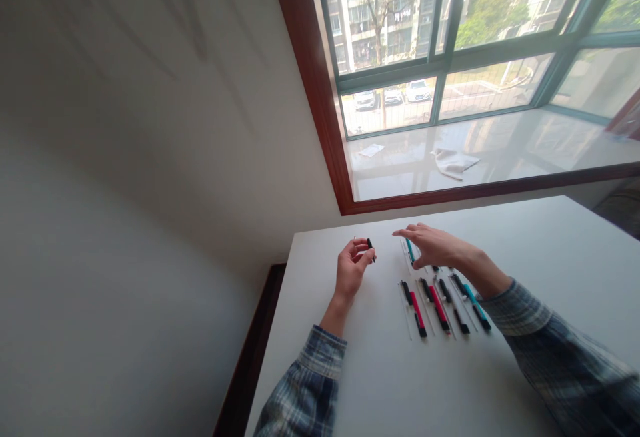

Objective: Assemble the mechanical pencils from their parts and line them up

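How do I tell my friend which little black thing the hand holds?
On the white table under the big window, find the left hand beside the pens. Its fingers pinch a small black piece, the only one held up off the table.

White tabletop [380,384], rows of black, red and teal pens [439,308]

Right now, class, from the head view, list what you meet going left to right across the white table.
left hand → black piece → red pen → second red pen → black pen → teal pen
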{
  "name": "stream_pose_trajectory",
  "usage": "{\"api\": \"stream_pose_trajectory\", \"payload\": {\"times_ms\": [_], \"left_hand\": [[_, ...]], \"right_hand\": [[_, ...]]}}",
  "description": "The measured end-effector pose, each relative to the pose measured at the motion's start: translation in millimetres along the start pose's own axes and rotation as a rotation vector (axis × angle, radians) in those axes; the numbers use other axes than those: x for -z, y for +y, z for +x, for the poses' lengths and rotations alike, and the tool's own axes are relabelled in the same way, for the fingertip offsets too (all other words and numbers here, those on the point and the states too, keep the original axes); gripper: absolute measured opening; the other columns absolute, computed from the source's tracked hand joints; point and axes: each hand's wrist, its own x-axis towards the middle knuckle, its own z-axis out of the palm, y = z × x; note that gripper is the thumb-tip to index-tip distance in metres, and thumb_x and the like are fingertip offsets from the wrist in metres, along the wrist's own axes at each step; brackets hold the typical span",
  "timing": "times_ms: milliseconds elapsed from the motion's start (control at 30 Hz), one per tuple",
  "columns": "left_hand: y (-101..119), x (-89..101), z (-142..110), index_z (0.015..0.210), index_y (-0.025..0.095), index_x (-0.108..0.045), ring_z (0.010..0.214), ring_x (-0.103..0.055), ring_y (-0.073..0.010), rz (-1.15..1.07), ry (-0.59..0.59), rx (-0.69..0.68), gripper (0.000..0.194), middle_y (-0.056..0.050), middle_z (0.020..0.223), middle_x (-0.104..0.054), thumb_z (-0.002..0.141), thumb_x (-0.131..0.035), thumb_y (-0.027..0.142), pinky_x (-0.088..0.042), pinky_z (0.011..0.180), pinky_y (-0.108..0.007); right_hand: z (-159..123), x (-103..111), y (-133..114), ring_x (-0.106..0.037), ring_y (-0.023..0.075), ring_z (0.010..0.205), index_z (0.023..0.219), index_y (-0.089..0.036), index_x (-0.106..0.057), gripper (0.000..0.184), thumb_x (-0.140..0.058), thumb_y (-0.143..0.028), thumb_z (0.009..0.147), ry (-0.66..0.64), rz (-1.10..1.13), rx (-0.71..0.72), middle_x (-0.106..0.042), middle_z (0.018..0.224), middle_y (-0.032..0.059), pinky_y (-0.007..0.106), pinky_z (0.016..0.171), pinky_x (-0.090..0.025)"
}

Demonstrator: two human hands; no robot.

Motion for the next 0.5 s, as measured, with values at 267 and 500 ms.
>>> {"api": "stream_pose_trajectory", "payload": {"times_ms": [267, 500], "left_hand": [[-3.1, 0.8, 4.6, 0.109, 0.016, -0.069, 0.086, -0.07, -0.0189, -0.123, 0.01, 0.036, 0.042, -0.009, 0.1, -0.074, 0.078, -0.085, 0.039, -0.056, 0.088, -0.039], [-4.6, -0.3, 8.5, 0.11, 0.015, -0.072, 0.1, -0.07, -0.0243, -0.156, 0.014, 0.021, 0.04, -0.014, 0.114, -0.073, 0.08, -0.083, 0.039, -0.056, 0.092, -0.042]], "right_hand": [[4.0, 5.1, -49.9, -0.059, 0.0336, 0.124, 0.165, -0.038, -0.015, 0.11, -0.08, -0.019, 0.079, 0.269, 0.065, 0.26, -0.062, 0.138, 0.009, 0.049, 0.097, -0.057], [6.5, -3.6, -67.1, -0.06, 0.0341, 0.122, 0.166, -0.035, -0.009, 0.116, -0.081, -0.013, 0.078, 0.321, 0.039, 0.301, -0.061, 0.14, 0.0116, 0.051, 0.098, -0.057]]}}
